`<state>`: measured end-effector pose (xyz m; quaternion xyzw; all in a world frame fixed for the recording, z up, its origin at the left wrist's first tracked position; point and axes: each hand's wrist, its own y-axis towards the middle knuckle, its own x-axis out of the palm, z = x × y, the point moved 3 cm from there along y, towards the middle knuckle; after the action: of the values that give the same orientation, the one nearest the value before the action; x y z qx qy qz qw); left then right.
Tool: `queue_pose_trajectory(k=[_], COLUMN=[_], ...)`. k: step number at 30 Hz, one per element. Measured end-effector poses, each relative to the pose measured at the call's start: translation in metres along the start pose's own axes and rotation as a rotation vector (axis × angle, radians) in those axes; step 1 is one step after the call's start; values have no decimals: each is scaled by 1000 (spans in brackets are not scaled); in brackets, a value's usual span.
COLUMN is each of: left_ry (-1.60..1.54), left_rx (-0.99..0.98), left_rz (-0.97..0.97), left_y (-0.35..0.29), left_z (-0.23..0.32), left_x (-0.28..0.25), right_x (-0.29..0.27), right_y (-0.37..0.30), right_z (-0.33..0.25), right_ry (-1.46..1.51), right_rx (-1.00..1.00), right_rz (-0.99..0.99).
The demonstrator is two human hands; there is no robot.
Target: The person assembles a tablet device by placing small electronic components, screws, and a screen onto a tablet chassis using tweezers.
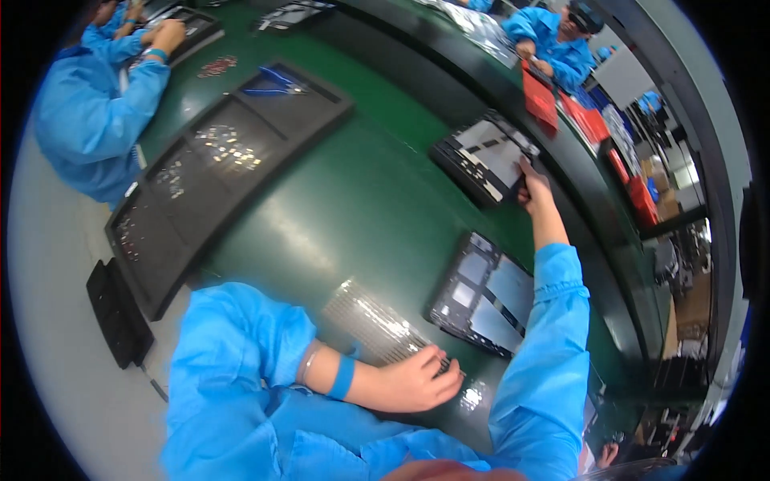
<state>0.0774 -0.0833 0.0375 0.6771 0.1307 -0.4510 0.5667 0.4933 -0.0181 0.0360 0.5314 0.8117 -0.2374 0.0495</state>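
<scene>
My right hand [535,186] reaches to the far right. Its thumb and fingers close on the near-right edge of a tablet housing [497,152], the top of a small stack of black frames with silvery inner faces. My left hand [415,383], a blue strap [343,377] round its wrist, rests low in the middle. Its fingers are curled at the right end of a clear sheet [369,321] with rows of small pieces; what they hold is hidden. Between the hands lies another open tablet housing [481,293], touched by neither hand.
A black compartment tray [265,132] on the green table [345,200] holds small metal parts and blue-handled cutters [277,83]. Nearby are red pieces [217,66] and a black bin [119,313]. A co-worker [100,120] sits at left; another [553,44] works beyond a raised ledge.
</scene>
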Motion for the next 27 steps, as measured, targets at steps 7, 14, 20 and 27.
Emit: queue_pose_trajectory(k=[7,14,20,27], left_ry=[-68,-30,-36,-36], left_rx=[7,-17,-5,-8], left_rz=[-88,-258,-327,-396], left_y=[-5,4,20,31], left_z=[6,-6,2,15], left_x=[1,-5,-7,-4], right_x=[-69,-127,-118,-85], right_y=[-106,-300,-367,-363], right_z=[-16,32,147,156], right_ry=[-352,-73,335,375], right_rx=[-533,-623,-229,-254], right_rz=[-13,24,8,-111])
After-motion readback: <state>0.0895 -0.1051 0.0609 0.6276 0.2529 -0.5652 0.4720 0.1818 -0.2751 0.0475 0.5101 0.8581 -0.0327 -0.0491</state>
